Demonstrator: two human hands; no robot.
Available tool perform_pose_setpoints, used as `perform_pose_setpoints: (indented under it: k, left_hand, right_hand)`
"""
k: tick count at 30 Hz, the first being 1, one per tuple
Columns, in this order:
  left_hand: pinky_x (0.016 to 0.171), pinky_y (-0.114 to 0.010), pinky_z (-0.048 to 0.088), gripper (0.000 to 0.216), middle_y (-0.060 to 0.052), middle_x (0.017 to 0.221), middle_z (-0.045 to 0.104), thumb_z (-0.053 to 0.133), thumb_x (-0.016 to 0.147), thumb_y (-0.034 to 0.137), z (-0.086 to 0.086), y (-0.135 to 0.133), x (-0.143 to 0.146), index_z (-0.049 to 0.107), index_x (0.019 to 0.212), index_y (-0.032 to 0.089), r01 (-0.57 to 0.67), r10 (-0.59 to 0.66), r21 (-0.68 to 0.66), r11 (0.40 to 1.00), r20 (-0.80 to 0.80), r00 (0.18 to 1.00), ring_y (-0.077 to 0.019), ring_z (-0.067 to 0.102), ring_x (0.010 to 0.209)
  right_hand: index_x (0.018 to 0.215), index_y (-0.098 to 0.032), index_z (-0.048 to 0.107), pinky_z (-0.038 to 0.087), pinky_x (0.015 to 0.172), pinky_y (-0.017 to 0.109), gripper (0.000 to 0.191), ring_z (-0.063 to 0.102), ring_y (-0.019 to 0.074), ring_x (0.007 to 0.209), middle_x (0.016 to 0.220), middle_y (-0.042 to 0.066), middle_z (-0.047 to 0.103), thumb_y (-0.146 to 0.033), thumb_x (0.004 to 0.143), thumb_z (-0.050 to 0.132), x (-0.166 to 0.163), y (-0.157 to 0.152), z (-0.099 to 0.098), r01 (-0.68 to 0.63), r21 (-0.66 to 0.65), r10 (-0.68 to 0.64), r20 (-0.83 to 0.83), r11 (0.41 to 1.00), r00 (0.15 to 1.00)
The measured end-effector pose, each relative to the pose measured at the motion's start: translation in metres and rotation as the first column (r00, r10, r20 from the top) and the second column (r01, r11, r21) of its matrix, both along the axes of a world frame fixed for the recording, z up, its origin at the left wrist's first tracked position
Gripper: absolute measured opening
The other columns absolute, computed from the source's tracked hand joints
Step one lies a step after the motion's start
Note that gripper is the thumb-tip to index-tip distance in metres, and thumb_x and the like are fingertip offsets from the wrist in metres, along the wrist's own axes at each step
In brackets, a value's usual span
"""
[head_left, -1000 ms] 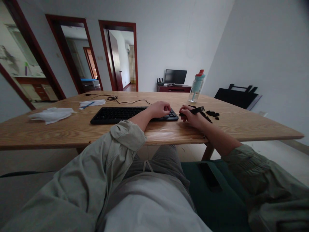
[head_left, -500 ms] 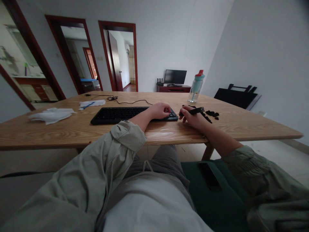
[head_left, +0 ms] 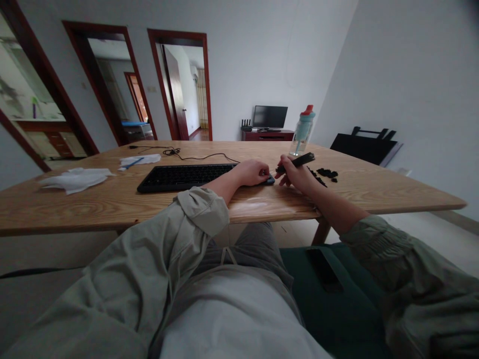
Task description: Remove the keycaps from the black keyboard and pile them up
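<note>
A black keyboard [head_left: 179,175] lies on the wooden table in front of me. Over its right end rests my left hand [head_left: 255,172], fingers curled in; whatever they may hold is hidden. My right hand [head_left: 294,175] grips a thick black pen-shaped tool [head_left: 304,159], which slants down to the left. The tool's lower end is near the keyboard's right edge, close to my left fingers; I cannot tell whether it touches. Small black pieces [head_left: 328,173], which look like loose keycaps, are scattered beyond and to the right of my right hand.
A clear bottle with a red lid [head_left: 302,130] stands behind my right hand. The keyboard's cable [head_left: 202,157] coils at the back. On the left are white tissue [head_left: 77,179] and a blue stick [head_left: 134,162] on white paper. A phone [head_left: 325,270] lies on the green seat.
The view has shifted slightly. My left hand has slid a little to the right over the keyboard's end, and the tool in my right hand has risen slightly and tilts more steeply.
</note>
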State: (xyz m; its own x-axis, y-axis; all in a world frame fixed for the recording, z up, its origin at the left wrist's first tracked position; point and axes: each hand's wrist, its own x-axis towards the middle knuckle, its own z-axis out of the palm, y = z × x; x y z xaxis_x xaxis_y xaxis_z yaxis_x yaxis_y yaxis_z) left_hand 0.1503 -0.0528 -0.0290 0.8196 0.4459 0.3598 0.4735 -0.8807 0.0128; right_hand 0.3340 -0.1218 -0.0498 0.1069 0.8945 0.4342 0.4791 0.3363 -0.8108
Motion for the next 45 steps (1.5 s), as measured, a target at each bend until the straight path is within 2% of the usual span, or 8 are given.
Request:
perform_pose_setpoints:
  k: [8,15,22,31,35,38,42,45]
  left_hand:
    - [0.077,-0.028,0.046,0.03,-0.007,0.103,0.076,0.049,0.094,0.025,0.003,-0.004,0.002,0.077,0.102,0.02,0.06,-0.058,0.058,0.997,-0.049,0.997,-0.0191,0.068,0.091]
    - [0.076,-0.029,0.046,0.028,-0.009,0.104,0.074,0.05,0.094,0.025,0.004,-0.005,0.002,0.077,0.099,0.02,0.057,-0.041,0.148,0.987,-0.109,0.993,-0.0203,0.068,0.091]
    - [0.08,-0.03,0.048,0.033,-0.008,0.113,0.073,0.045,0.098,0.029,-0.001,-0.001,0.002,0.076,0.107,0.023,0.084,-0.065,0.213,0.973,-0.095,0.993,-0.0214,0.068,0.1]
    - [0.078,-0.028,0.048,0.025,-0.008,0.104,0.074,0.057,0.087,0.028,0.004,0.008,-0.01,0.076,0.102,0.02,0.023,-0.022,0.104,0.994,-0.017,1.0,-0.0204,0.067,0.092]
    - [0.079,-0.028,0.049,0.026,-0.008,0.103,0.074,0.059,0.083,0.023,0.003,0.015,-0.013,0.075,0.103,0.018,0.013,-0.013,0.057,0.998,-0.003,1.0,-0.0202,0.067,0.092]
    - [0.081,-0.028,0.049,0.027,-0.008,0.104,0.074,0.06,0.084,0.025,0.002,0.015,-0.011,0.075,0.104,0.018,-0.01,0.01,0.055,0.998,-0.001,1.0,-0.02,0.067,0.094]
    - [0.084,-0.028,0.05,0.028,-0.007,0.106,0.074,0.059,0.085,0.026,0.002,0.012,-0.008,0.075,0.107,0.019,-0.017,0.016,0.039,0.999,0.023,1.0,-0.0194,0.067,0.095]
    - [0.084,-0.027,0.05,0.027,-0.006,0.105,0.075,0.059,0.084,0.023,0.0,0.013,-0.007,0.074,0.106,0.02,-0.028,0.028,0.01,1.0,0.04,0.999,-0.0188,0.067,0.095]
  right_hand:
    - [0.09,-0.019,0.053,0.043,0.041,0.021,0.05,0.061,0.012,0.049,0.075,0.005,0.066,-0.067,0.097,0.041,-0.004,-0.005,0.004,0.051,0.052,-0.059,0.156,0.997,0.986]
    - [0.089,-0.021,0.052,0.045,0.046,0.023,0.042,0.059,0.0125,0.051,0.075,0.004,0.066,-0.061,0.098,0.041,-0.002,-0.006,0.002,0.037,0.035,-0.043,0.196,0.999,0.98]
    - [0.088,-0.023,0.056,0.045,0.058,0.027,0.03,0.062,0.0173,0.064,0.077,0.004,0.066,-0.049,0.098,0.046,-0.005,-0.02,0.002,0.048,0.099,-0.085,0.413,0.994,0.907]
    - [0.093,-0.023,0.055,0.044,0.059,0.028,0.026,0.059,0.0154,0.06,0.083,0.004,0.068,-0.044,0.099,0.042,-0.001,-0.016,0.002,0.032,0.04,-0.044,0.38,0.999,0.924]
    - [0.094,-0.022,0.06,0.044,0.066,0.03,0.024,0.061,0.0188,0.074,0.087,0.006,0.067,-0.041,0.098,0.046,-0.002,-0.023,0.0,0.049,0.056,-0.07,0.481,0.997,0.874]
    - [0.093,-0.023,0.06,0.044,0.07,0.031,0.023,0.061,0.0203,0.078,0.086,0.006,0.067,-0.042,0.097,0.048,-0.004,-0.026,-0.002,0.058,0.071,-0.085,0.49,0.996,0.868]
    - [0.085,-0.022,0.059,0.044,0.071,0.031,0.024,0.06,0.02,0.077,0.084,0.005,0.066,-0.039,0.096,0.047,-0.005,-0.019,0.001,0.059,0.151,-0.124,0.471,0.987,0.874]
    - [0.078,-0.022,0.057,0.044,0.068,0.031,0.026,0.058,0.0193,0.071,0.076,0.005,0.064,-0.037,0.095,0.044,-0.005,-0.007,0.009,0.064,0.163,-0.132,0.45,0.985,0.883]
